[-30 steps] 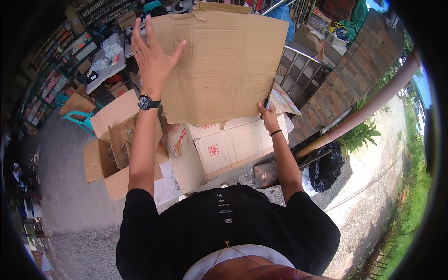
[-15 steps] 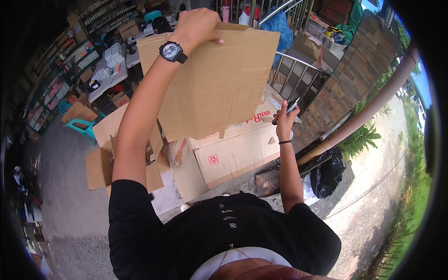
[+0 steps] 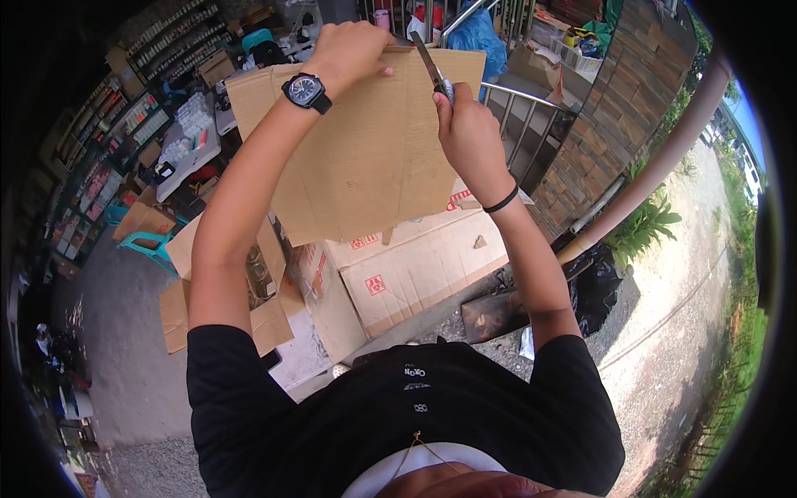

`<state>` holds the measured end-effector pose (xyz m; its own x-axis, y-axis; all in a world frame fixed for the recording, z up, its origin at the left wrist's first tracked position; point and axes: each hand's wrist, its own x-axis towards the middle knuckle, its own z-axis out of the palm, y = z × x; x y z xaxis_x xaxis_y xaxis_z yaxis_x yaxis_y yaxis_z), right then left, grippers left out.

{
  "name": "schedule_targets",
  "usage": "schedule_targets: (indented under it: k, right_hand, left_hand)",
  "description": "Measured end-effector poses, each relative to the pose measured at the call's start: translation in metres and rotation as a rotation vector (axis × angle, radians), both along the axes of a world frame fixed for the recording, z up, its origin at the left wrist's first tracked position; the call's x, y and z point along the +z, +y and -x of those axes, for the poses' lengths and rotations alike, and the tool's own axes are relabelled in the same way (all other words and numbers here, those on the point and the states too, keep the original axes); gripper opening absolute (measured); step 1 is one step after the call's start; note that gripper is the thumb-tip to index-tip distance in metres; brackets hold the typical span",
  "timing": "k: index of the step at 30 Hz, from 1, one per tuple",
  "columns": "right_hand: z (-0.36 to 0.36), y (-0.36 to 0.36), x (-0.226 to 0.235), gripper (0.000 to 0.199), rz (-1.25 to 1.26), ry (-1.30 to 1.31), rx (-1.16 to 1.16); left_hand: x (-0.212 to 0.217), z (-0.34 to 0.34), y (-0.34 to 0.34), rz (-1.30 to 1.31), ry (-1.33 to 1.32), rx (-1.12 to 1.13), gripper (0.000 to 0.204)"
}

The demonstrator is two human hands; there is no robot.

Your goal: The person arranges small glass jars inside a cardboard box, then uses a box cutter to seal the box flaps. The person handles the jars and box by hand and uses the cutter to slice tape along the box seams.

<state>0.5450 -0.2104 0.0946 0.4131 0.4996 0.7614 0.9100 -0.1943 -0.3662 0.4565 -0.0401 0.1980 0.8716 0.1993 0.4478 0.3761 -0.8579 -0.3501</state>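
My left hand, with a black watch on its wrist, grips the top edge of a brown cardboard sheet and holds it upright. In my right hand is a utility knife with its long blade extended. The blade points up and to the left, its tip near the sheet's top edge, right of my left hand. Whether the blade touches the cardboard I cannot tell. Below the sheet lies a large flat carton with red print; a small cardboard scrap rests on it.
An open cardboard box stands at the left, beside a teal plastic chair. Behind the sheet are metal railings and a blue plastic bag. A stone-tiled wall, a slanting pipe and a black bag are on the right.
My right hand has moved up and left, bringing the knife from beside the sheet to its top edge. The sheet has shifted slightly left; my left hand keeps its grip.
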Motion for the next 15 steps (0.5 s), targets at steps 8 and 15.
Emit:
schedule_targets:
  k: [8,15]
  right_hand:
    - [0.011,0.016,-0.004,0.025,-0.003,0.036,-0.067]
    - [0.016,0.019,-0.01,0.042,0.035,-0.017,-0.109]
  left_hand:
    - [-0.006,-0.007,0.011,0.042,-0.026,-0.069,0.037]
    - [-0.016,-0.017,0.01,0.024,-0.048,-0.042,0.033]
